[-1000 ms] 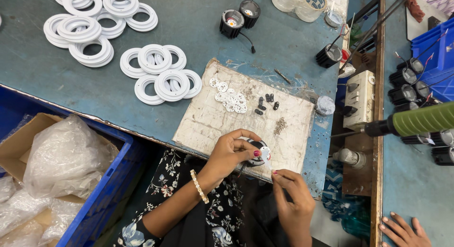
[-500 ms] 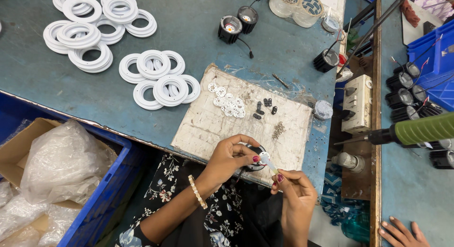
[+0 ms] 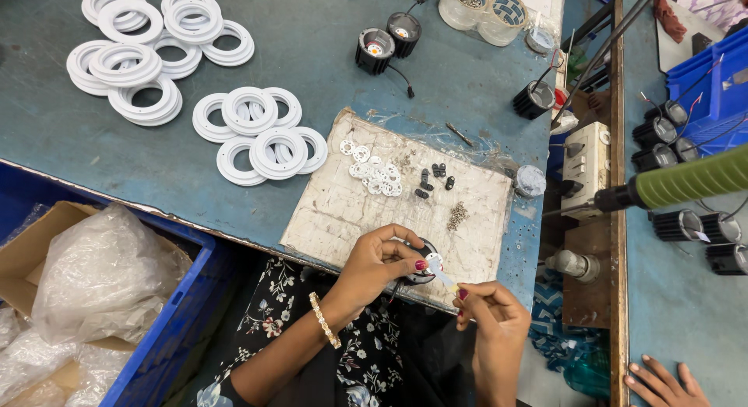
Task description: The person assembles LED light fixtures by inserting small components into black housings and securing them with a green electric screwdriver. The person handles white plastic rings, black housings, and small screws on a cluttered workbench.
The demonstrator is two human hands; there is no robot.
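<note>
Head camera looks down on my left hand [image 3: 382, 259], fingers clamped around a small black round fixture [image 3: 421, 260] at the near edge of a worn white board [image 3: 343, 200]. My right hand [image 3: 489, 313] pinches a thin white strip [image 3: 442, 277] whose tip touches the fixture. Farther up the board lie small white discs [image 3: 372, 172] and black screws [image 3: 433, 176]; beyond, white rings [image 3: 261, 134] are stacked on the blue table [image 3: 327, 72].

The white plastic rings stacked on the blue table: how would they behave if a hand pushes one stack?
The white plastic rings look thin and light, so they would probably slide easily. The loosely overlapped stacks would likely spread apart. Lying flat, they seem unlikely to roll.
</note>
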